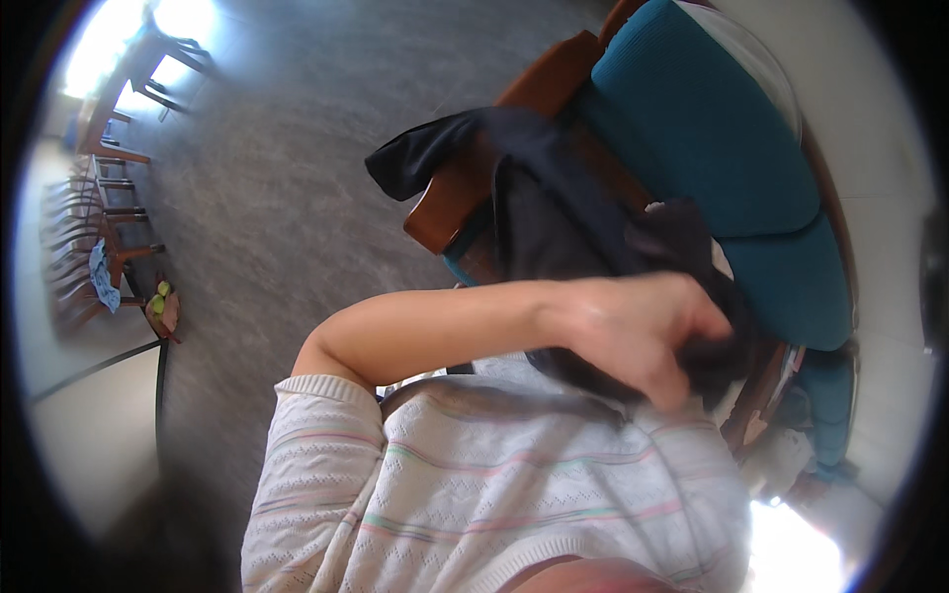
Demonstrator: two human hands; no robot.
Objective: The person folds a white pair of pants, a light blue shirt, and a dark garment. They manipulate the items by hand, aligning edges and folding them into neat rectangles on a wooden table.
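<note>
My left hand (637,330) reaches across my body to the right, blurred, its thumb and fingers around a bunched part of a dark garment (549,222). The garment spreads over the wooden arm of a sofa, and a dark end (415,159) of it hangs beyond that arm, over the floor. My right hand is out of view. The right sleeve of my white knitted top (689,452) runs up to the dark cloth, which hides what lies beyond.
The wood-framed sofa (445,215) has teal cushions (704,126) and stands by a pale wall. Slatted wooden chairs (118,252) stand at far left, one with a light-blue cloth (104,274). Green round items (159,296) lie near them. A white panel (96,430) is at lower left.
</note>
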